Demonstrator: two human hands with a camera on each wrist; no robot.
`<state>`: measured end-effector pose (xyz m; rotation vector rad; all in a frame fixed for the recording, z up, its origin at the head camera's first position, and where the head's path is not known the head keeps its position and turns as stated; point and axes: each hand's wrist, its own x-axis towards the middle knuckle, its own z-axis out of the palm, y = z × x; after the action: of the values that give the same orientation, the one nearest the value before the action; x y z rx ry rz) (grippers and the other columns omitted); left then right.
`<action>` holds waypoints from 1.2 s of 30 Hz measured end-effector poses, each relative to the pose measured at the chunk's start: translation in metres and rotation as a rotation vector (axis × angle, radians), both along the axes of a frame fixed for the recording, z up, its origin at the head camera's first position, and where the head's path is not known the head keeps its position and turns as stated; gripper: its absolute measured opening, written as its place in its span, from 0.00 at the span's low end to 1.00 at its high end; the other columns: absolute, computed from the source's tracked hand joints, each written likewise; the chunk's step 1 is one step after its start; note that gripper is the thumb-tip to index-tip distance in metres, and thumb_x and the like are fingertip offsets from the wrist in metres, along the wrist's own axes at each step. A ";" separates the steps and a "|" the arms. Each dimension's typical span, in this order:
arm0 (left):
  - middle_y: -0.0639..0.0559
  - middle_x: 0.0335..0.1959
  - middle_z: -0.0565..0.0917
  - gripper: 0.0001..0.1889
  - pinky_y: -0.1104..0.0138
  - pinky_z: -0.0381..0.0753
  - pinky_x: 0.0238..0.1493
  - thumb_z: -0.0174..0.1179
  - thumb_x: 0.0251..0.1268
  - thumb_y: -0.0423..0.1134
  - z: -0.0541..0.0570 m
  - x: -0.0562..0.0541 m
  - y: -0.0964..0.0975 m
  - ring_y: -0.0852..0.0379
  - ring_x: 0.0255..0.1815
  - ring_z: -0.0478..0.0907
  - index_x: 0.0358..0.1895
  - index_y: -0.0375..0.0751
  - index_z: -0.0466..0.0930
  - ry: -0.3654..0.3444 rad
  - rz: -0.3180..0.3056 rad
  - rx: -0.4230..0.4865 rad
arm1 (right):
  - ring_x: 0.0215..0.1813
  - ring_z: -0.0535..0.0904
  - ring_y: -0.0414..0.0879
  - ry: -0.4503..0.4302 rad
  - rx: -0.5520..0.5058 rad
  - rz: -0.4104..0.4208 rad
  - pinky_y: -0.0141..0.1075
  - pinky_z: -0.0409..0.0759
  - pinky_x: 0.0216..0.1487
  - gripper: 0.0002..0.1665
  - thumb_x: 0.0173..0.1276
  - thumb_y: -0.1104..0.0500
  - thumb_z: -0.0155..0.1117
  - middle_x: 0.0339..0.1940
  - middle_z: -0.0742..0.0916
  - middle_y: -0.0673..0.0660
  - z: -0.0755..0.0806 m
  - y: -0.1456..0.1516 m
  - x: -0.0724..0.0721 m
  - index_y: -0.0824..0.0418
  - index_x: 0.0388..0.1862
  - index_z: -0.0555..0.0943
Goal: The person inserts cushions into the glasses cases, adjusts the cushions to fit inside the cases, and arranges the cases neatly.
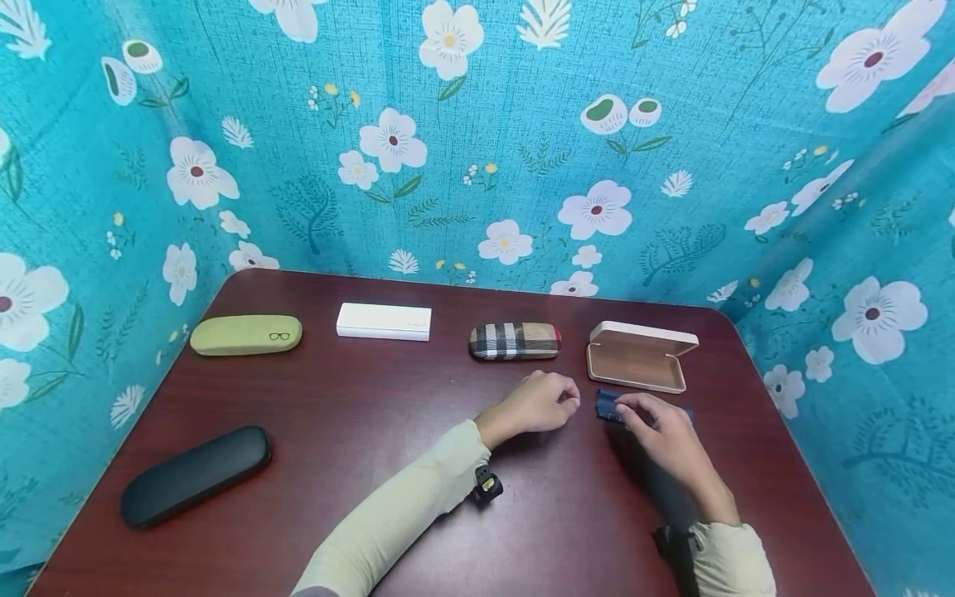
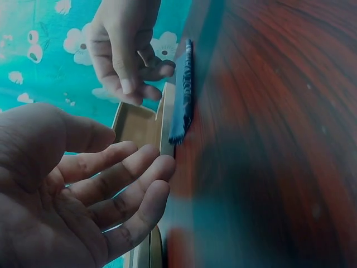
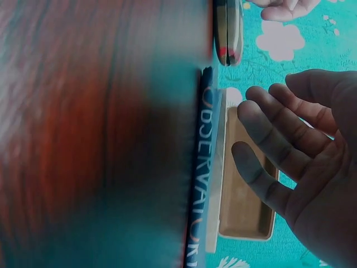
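Observation:
A folded dark blue cloth (image 1: 608, 405) with a zigzag edge and pale lettering (image 3: 205, 151) lies on the table at the right. My right hand (image 1: 666, 435) hovers over it, fingers loosely bent and holding nothing; the right wrist view shows a gap between them. Left of the cloth, my left hand (image 1: 533, 404) hangs above the table, its fingers (image 2: 139, 215) relaxed and empty. Just behind the cloth stands an open glasses case (image 1: 637, 367), its lid raised and its brown inside bare. Part of the cloth is hidden under my right hand in the head view.
Along the back lie a plaid glasses case (image 1: 515, 341), a white case (image 1: 384, 322) and a yellow-green case (image 1: 246, 335), all closed. A black case (image 1: 196, 477) lies at the front left. Flowered blue curtains (image 1: 477, 149) surround the brown table (image 1: 358, 398).

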<state>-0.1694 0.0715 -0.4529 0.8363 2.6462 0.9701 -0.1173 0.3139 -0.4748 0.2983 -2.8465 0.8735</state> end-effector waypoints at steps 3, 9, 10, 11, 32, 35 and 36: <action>0.63 0.32 0.85 0.08 0.72 0.74 0.41 0.57 0.73 0.43 -0.001 0.000 0.008 0.66 0.32 0.76 0.42 0.51 0.87 0.006 -0.007 -0.004 | 0.32 0.75 0.35 0.002 0.000 -0.025 0.30 0.74 0.32 0.11 0.74 0.54 0.65 0.36 0.88 0.52 -0.001 0.005 0.002 0.57 0.49 0.86; 0.64 0.30 0.84 0.10 0.73 0.72 0.39 0.56 0.73 0.43 -0.003 0.000 0.021 0.66 0.30 0.75 0.42 0.50 0.88 -0.011 -0.017 0.004 | 0.32 0.75 0.34 0.032 0.010 -0.104 0.24 0.71 0.36 0.10 0.74 0.55 0.65 0.32 0.87 0.51 0.000 0.016 0.006 0.58 0.47 0.87; 0.65 0.29 0.83 0.10 0.73 0.72 0.39 0.56 0.73 0.43 -0.003 0.000 0.022 0.66 0.30 0.74 0.42 0.50 0.88 -0.020 -0.017 0.003 | 0.32 0.75 0.34 0.030 0.009 -0.109 0.24 0.71 0.36 0.10 0.74 0.55 0.65 0.31 0.87 0.51 0.001 0.017 0.007 0.58 0.47 0.86; 0.65 0.29 0.83 0.10 0.74 0.71 0.38 0.56 0.73 0.43 -0.004 0.000 0.024 0.66 0.29 0.74 0.42 0.50 0.88 -0.024 -0.015 0.001 | 0.31 0.76 0.34 0.028 0.008 -0.114 0.24 0.71 0.35 0.10 0.74 0.55 0.65 0.30 0.87 0.51 0.001 0.019 0.007 0.58 0.47 0.86; 0.63 0.08 0.77 0.13 0.68 0.73 0.30 0.54 0.72 0.44 -0.014 -0.011 0.052 0.66 0.16 0.77 0.26 0.57 0.79 -0.114 0.103 -0.127 | 0.47 0.81 0.62 -0.049 0.019 -0.610 0.51 0.73 0.44 0.18 0.76 0.53 0.56 0.43 0.89 0.68 0.002 0.041 0.001 0.65 0.51 0.84; 0.61 0.12 0.79 0.14 0.66 0.73 0.29 0.54 0.71 0.45 -0.016 -0.012 0.057 0.62 0.20 0.77 0.23 0.55 0.77 -0.111 0.130 -0.153 | 0.51 0.79 0.67 -0.133 0.042 -0.655 0.59 0.74 0.47 0.21 0.76 0.52 0.55 0.48 0.87 0.71 -0.001 0.048 0.002 0.67 0.54 0.82; 0.59 0.15 0.81 0.14 0.65 0.74 0.29 0.54 0.71 0.45 -0.016 -0.013 0.059 0.61 0.22 0.77 0.23 0.54 0.77 -0.102 0.140 -0.161 | 0.51 0.79 0.68 -0.162 0.052 -0.656 0.61 0.74 0.48 0.22 0.76 0.52 0.55 0.49 0.86 0.72 -0.001 0.050 0.002 0.68 0.55 0.81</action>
<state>-0.1821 0.1305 -0.4693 0.5573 2.6796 0.7932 -0.1150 0.3636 -0.4759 -0.6942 -2.8013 0.6980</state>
